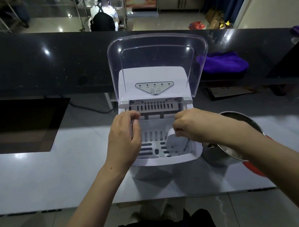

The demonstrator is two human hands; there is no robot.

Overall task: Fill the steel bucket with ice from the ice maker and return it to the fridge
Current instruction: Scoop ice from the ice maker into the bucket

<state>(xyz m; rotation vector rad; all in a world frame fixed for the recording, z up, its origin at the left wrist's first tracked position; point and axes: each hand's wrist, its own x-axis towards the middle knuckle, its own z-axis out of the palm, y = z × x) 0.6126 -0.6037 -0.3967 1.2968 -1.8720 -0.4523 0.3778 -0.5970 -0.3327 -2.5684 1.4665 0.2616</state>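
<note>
I see the white ice maker (155,113) standing in the middle of the pale surface (61,172), its clear lid (157,56) tipped up and back so the control panel shows through it. Inside the open top sits a white slotted basket (152,143), and I can make out no ice in the part that shows.

My left hand (125,140) is at the left edge of the opening, fingers curled over the basket's left rim with the thumb on the inner side, so it grips that rim. My right hand (190,126) reaches in from the right, fingers bent and pinching the top of a white scoop (177,143) that stands in the basket's right front corner.

The steel bucket (235,142) stands on the surface just beside the ice maker's right side, partly hidden under my right forearm; I cannot tell what lies in it. Something red (255,168) shows under the bucket's near edge.

Behind the ice maker runs a raised black counter (53,63) with a purple cloth (223,64) lying on it to the right. Beyond it, a person in white with a dark apron (103,17) stands facing away.
</note>
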